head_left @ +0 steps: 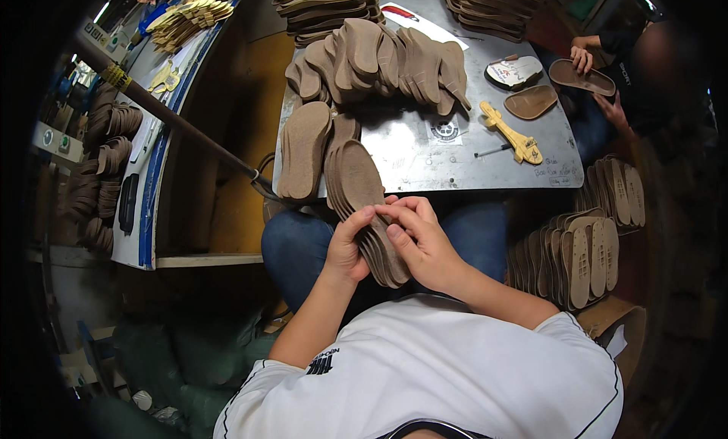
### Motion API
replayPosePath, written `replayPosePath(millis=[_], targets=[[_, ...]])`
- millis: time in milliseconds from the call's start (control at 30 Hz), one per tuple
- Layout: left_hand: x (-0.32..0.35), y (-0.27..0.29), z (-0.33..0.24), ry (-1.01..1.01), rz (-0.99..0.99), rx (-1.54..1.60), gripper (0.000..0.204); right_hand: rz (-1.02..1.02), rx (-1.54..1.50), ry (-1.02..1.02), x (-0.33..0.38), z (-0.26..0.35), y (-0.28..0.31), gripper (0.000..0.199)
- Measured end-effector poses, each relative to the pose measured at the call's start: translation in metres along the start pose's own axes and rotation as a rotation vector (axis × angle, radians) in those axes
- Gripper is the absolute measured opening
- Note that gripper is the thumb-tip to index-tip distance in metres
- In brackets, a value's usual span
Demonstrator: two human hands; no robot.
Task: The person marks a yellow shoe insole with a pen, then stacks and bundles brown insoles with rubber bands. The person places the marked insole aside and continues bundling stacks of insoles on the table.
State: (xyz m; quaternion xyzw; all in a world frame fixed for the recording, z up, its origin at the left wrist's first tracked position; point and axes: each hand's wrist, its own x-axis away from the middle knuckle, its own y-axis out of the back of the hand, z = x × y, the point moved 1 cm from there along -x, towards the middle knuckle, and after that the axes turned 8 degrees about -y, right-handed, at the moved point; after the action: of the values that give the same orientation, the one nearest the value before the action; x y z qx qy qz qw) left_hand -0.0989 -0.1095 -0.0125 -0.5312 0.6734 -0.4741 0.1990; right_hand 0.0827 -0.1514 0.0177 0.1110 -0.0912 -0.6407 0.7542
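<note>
The left hand (350, 247) and right hand (429, 242) pinch a bunch of brown soles (358, 175) at the near edge of the table (413, 172); this bunch seems unfinished, but I can't tell if the piles (362, 56) on the table are done

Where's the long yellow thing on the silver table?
The yellow template lies on the silver table, right side of the head view, just below a shiny brown insole.

Noted matt, fine-grained, cork-like surface on brown insole stack (360, 174); observed smooth grey sheet metal, glossy under glare and scuffed, on worktable (485, 174). Found matt cloth in white shirt (470, 355), dull denim-like fabric in blue trousers (298, 246). Recorded smooth finish on yellow template (523, 146), unable to tell wood from plastic
</note>
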Motion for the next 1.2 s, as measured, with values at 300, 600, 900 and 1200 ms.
replayPosePath(millis=[300, 600, 900, 1200], targets=[[-0.016, 0.041, -0.006, -0.063, 0.309, 0.187, 0.106, -0.218, 0.180, 0.083, -0.085, 0.013, 0.036, 0.060], [-0.019, 0.053, -0.008, -0.091, 0.363, 0.197, 0.095, -0.430, 0.936, 0.153, -0.270, 0.047, 0.019, 0.112], [-0.024, 0.062, -0.008, -0.124, 0.296, 0.124, 0.086, -0.310, 1.125, -0.227, -0.353, 0.060, 0.001, 0.139], [-0.025, 0.064, -0.005, -0.064, 0.318, 0.085, 0.080, -0.392, 0.822, -0.245, -0.345, 0.057, 0.064, 0.096]])
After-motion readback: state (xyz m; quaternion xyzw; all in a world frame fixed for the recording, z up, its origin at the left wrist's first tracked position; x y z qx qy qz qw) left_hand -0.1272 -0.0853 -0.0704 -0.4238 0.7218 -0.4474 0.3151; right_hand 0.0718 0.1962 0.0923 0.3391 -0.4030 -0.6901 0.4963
